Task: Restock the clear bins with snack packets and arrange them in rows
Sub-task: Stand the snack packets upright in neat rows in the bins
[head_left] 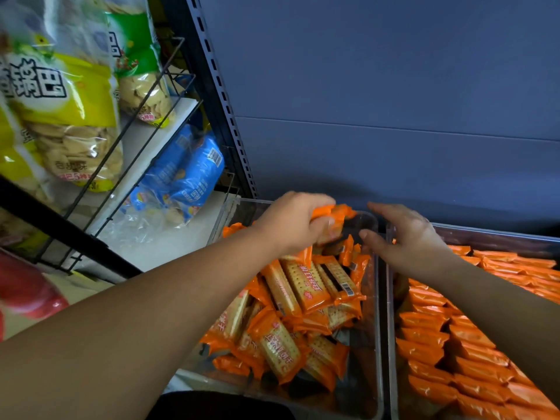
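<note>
Our orange packets [306, 287] piled in the clear bin [376, 313] show Chinese words and a barcode. Our left hand [298, 221] squeezes a few above it. Our right hand [407, 236] is loose, fingers apart, holding nothing.

1. The left bin [375, 328] is clear plastic. Its loose packets [306, 287], orange cracker wrappers, lie heaped flat and tilted at mixed angles.
2. The right bin [485, 235], also clear, sits just beside it. Its rowed packets [430, 338] stand on edge in tight lines.
3. The held packets [336, 215] are gripped in the left hand [291, 222] above the left bin's far end.

clear bins [376, 328]: 2 | hands [298, 221]: 2 | orange packets [306, 286]: dozens
</note>
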